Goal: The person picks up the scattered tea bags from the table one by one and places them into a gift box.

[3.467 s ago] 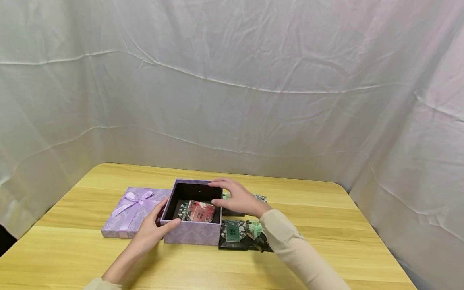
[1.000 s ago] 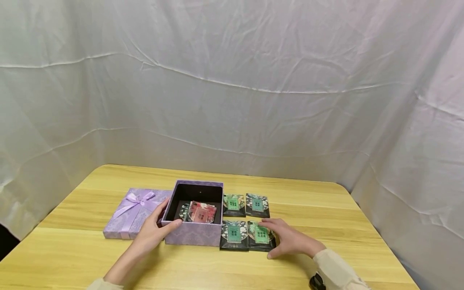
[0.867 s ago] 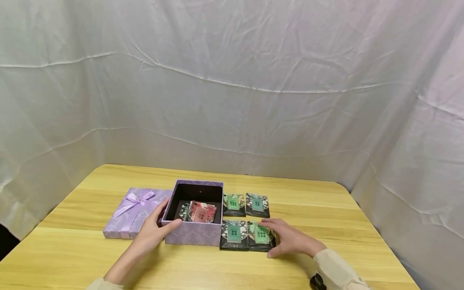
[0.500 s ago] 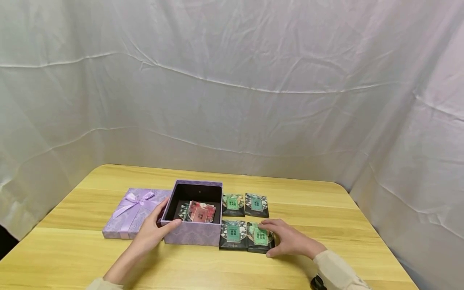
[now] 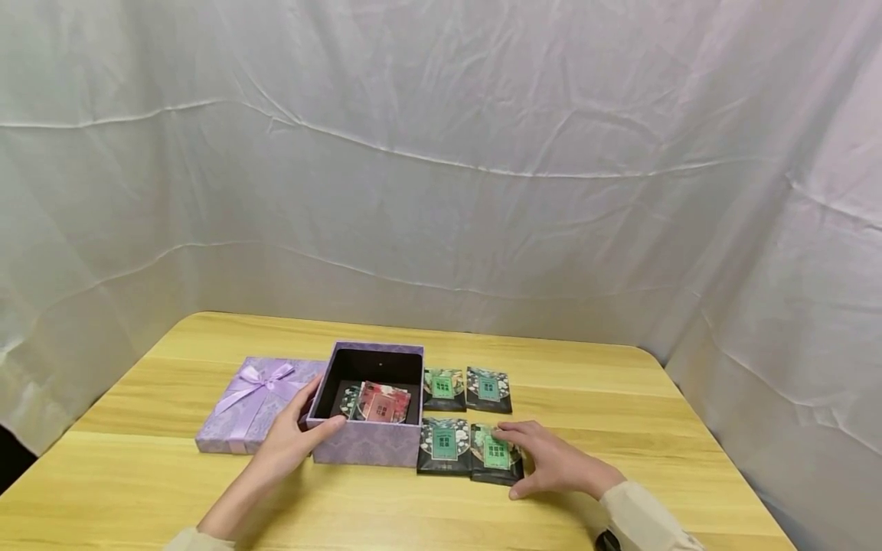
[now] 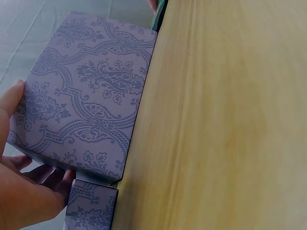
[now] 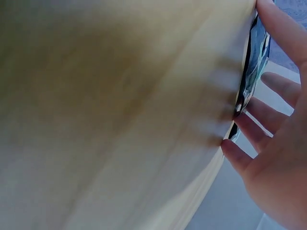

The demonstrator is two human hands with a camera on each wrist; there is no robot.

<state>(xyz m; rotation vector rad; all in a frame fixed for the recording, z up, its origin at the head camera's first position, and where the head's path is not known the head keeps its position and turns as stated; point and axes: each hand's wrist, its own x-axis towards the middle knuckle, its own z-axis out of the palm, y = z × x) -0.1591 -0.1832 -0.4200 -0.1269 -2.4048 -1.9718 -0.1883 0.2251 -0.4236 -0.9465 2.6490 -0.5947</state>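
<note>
My left hand [image 5: 285, 440] holds the near left corner of an open purple gift box [image 5: 365, 445], thumb on the front wall and fingers along the left side. Inside the dark box lie a red tea sachet [image 5: 384, 404] and a partly covered dark green one [image 5: 348, 401]. To the right, a bright green tea sachet [image 5: 496, 453] lies flat at the near right of a group. My right hand [image 5: 558, 463] touches its right side, index finger near the upper corner and thumb by the lower one. The right wrist view shows these spread fingertips along the sachet's edge [image 7: 254, 57].
A teal tea sachet [image 5: 444, 446] lies between the box and the touched one. Behind them are a green sachet [image 5: 443, 387] and another teal one [image 5: 489, 389]. The purple lid [image 5: 258, 405] with a ribbon bow lies left of the box on the wooden table [image 5: 358, 513].
My right hand has gone from over the box to the near right sachet. Over the last second that sachet has slid slightly towards me. My left hand stays at the box.
</note>
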